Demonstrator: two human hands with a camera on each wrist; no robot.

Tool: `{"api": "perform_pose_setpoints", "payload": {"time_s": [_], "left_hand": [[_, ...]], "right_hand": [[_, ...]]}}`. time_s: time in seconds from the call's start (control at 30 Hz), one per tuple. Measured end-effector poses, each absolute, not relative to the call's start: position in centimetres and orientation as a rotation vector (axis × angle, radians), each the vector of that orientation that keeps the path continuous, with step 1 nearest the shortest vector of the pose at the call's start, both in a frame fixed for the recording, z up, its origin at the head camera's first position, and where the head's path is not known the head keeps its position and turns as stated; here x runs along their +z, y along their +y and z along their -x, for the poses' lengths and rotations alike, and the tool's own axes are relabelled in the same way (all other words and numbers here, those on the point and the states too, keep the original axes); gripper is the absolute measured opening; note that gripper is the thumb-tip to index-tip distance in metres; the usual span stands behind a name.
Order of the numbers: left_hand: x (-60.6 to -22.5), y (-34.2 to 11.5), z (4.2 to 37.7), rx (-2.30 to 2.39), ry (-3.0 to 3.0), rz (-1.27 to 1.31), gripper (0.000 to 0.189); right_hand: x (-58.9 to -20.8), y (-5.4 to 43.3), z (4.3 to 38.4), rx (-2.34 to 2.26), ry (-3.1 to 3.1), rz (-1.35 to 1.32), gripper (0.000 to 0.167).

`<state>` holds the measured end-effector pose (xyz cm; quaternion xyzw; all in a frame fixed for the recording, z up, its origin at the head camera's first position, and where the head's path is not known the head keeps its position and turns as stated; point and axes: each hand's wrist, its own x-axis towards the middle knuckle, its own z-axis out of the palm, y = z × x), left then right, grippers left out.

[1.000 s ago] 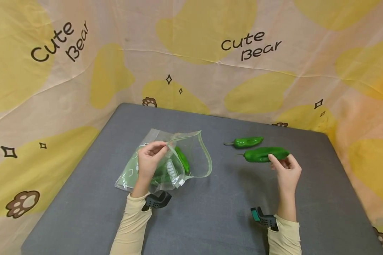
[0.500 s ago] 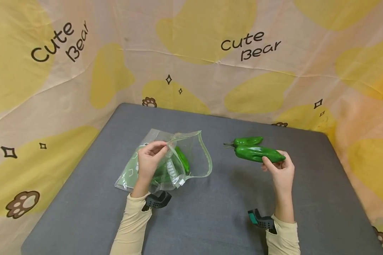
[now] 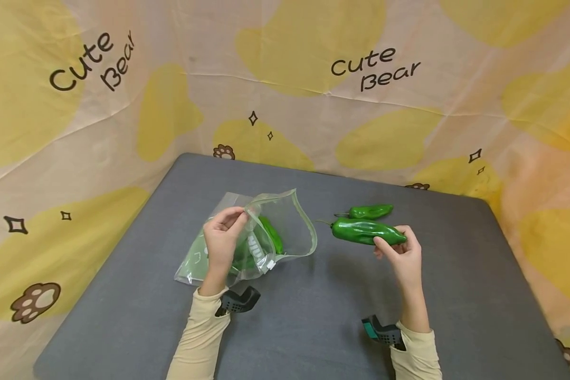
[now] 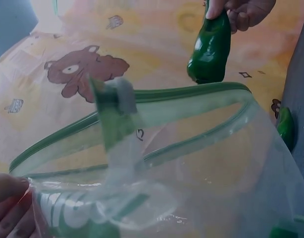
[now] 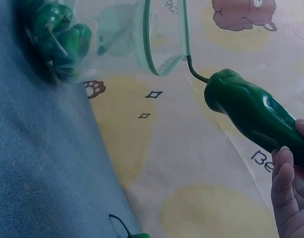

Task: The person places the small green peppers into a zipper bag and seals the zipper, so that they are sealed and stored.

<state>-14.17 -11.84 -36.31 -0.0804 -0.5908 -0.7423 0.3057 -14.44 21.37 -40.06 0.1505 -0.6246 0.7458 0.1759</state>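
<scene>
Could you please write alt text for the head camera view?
A right hand holds a green pepper toward an open zip bag, whose rim the left hand pinches, on a grey table. Another pepper lies behind.

The long green pepper (image 3: 367,232) pinched in the right hand (image 3: 401,257) has a glossy, waxy skin — smooth, with bright highlights. The clear zip-top plastic bag (image 3: 261,237) held by the left hand (image 3: 220,240) is thin, shiny film with a green seal strip, crinkled at its mouth. The grey table top (image 3: 313,316) looks matt and finely textured — the printed yellow backdrop cloth (image 3: 285,79), at 12 o'clock, is soft and creased.
</scene>
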Motion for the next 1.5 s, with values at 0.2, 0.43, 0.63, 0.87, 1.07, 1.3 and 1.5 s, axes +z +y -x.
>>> {"api": "perform_pose_setpoints", "payload": {"time_s": [0.2,0.43,0.63,0.87,1.07,1.3,1.5], "left_hand": [[-36.6,-11.7,14.2,-1.953,-1.613,0.225,0.008],[-36.9,-11.9,14.6,-1.985,-1.577,0.21,0.007],[-36.7,-11.7,14.6,-1.994,-1.569,0.241,0.007],[-36.6,-12.1,14.6,-1.99,-1.618,0.267,0.008],[-37.8,-12.9,15.1,-2.059,-1.584,0.367,0.007],[-36.3,-12.5,14.4,-2.021,-1.654,0.293,0.006],[-36.5,-12.3,14.5,-2.027,-1.607,0.315,0.011]], "right_hand": [[-38.5,20.1,13.7,1.969,-1.947,-0.288,0.02],[-37.5,18.7,13.3,1.983,-1.973,-0.342,0.014],[-39.8,18.1,13.9,1.998,-1.984,-0.401,0.008],[-39.7,17.1,14.1,1.961,-2.134,-0.355,0.012],[-38.3,16.5,13.6,2.002,-2.178,-0.354,0.014],[-38.6,16.5,13.7,2.008,-2.206,-0.294,0.017],[-39.6,16.9,14.3,2.028,-2.181,-0.358,0.024]]}}
